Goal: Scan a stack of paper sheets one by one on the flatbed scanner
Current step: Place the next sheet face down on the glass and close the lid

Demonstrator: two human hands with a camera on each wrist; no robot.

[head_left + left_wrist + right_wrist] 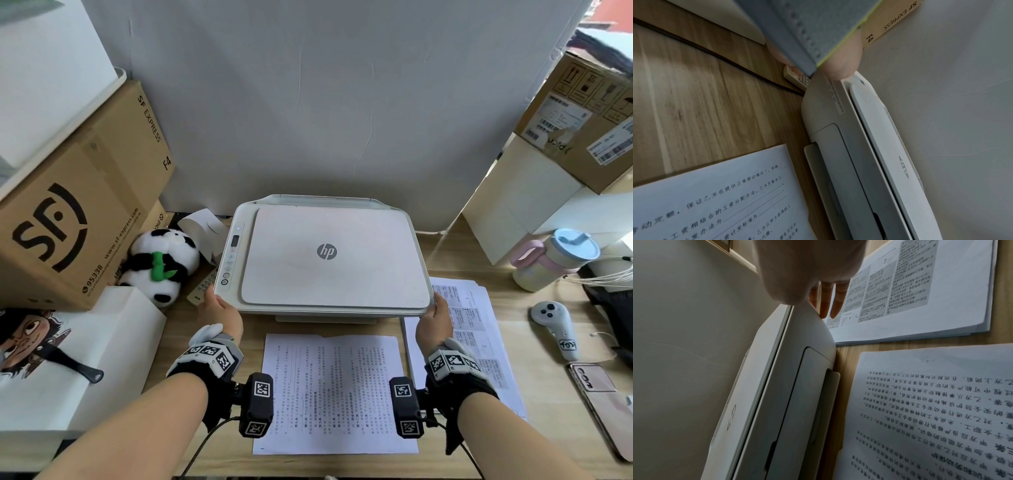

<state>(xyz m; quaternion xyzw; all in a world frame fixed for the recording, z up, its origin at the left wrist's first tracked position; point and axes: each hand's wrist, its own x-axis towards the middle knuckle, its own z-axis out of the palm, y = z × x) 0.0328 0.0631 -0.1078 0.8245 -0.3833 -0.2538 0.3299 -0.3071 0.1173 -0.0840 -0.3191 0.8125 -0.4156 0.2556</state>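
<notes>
Paper sheets lie in two places on the table [219, 373]: a single printed sheet [337, 394] just in front of the scanner [325, 255], and a stack [479, 329] at its right front corner. We judge each sheet light, limp and slippery on its neighbours, so we would peel one by a free corner or edge. Our left hand [221, 311] and right hand [435, 320] each hold a front corner of the scanner, thumbs on top; the right hand's other fingers [835, 305] reach straight down the side. The lid [334, 257] is shut, so we cannot see the glass or any page on it. The left fingers are mostly hidden behind the wrist rig.
</notes>
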